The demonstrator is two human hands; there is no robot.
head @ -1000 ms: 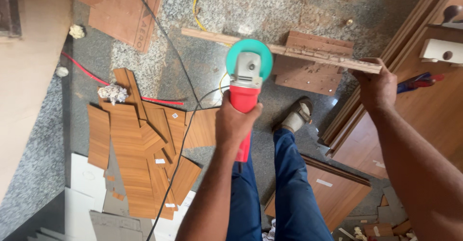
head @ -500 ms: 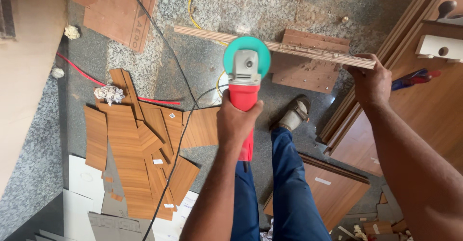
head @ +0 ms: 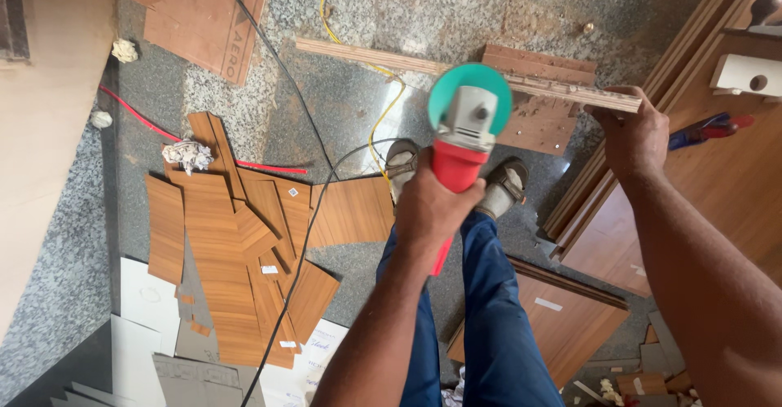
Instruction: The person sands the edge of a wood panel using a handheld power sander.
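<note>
My left hand point(head: 436, 203) grips the red body of an angle grinder point(head: 464, 126) with a grey head and a teal guard, held above my feet. The guard sits just below a long plywood strip point(head: 407, 62) that runs across the view. My right hand point(head: 631, 134) holds the right end of that strip, fingers wrapped over its edge. A small brown board point(head: 542, 93) lies under the strip near the grinder.
Several wood laminate offcuts point(head: 236, 252) lie scattered on the granite floor point(head: 358, 8) at left, with a black cable, a red cable and a yellow cable point(head: 371, 69). Wooden panels point(head: 692, 203) stand at right. A brown board point(head: 195, 12) lies at top left.
The grinder and my left hand have shifted right in the view, closer to the brown board. My right hand still holds the strip's end.
</note>
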